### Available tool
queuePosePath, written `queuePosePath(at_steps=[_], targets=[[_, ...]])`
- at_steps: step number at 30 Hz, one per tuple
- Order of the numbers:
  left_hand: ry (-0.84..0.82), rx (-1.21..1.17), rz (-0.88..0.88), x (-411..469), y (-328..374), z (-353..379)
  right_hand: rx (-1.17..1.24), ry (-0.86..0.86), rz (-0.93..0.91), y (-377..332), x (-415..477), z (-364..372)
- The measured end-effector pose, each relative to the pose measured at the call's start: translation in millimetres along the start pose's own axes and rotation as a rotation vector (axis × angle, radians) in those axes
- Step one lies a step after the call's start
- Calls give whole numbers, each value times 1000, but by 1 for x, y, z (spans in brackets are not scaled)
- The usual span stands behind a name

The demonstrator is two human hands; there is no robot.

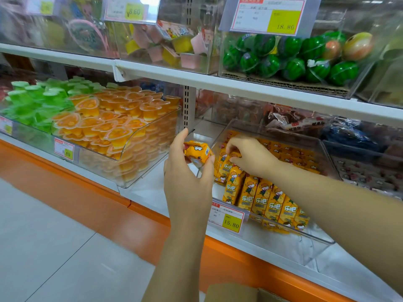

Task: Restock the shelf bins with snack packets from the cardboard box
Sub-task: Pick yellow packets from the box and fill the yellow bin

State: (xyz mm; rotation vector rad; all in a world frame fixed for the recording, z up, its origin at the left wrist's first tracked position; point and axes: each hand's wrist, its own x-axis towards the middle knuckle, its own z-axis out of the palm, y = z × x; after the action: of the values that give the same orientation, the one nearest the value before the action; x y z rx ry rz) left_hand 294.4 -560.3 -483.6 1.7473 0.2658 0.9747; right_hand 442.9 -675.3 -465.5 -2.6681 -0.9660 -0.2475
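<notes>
While you stand at the shelf (pixel 152 192), the stock reads as follows, largest item first.

Shelf: lower tier, white ledge; a jelly-cup bin (pixel 130 136) sits to the left, well heaped and not part of this job.

Clear bin (pixel 316 245): the one in hand, just right of the jelly-cup bin, price tag (pixel 226 219) on its front wall; a layer of yellow packets lies flat at the back; it looks partly filled, with room above the stock.

Cardboard box (pixel 229 293): only a flap shows at the bottom edge, below your arms; its contents are hidden, so what is left to unload cannot be told.

Front row (pixel 261 197): yellow packets standing upright, side by side, along the front wall; the row's left end is being built now.

Right hand (pixel 250 158): inside the clear bin at the row's left end; fingers bent down and close together, appearing to pinch the top of the end packet (pixel 229 168).

Left hand (pixel 187 171): just outside the bin's left wall; thumb raised, fingers curled round the held packet (pixel 197 150).

Held packet: one, yellow, not yet placed; judged next into the row.
</notes>
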Motion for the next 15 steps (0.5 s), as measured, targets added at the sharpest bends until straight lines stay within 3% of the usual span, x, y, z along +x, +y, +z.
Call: queuePosePath(at_steps=[4,11,15], targets=[[2,11,5,-1,1,1,54,17,130,-7,6,-2],[-11,14,-13,0,-1,1,-75,-89,56,-6,5,0],[-29,28,-26,0,-2,0,-7,17,56,-1,-5,-12]])
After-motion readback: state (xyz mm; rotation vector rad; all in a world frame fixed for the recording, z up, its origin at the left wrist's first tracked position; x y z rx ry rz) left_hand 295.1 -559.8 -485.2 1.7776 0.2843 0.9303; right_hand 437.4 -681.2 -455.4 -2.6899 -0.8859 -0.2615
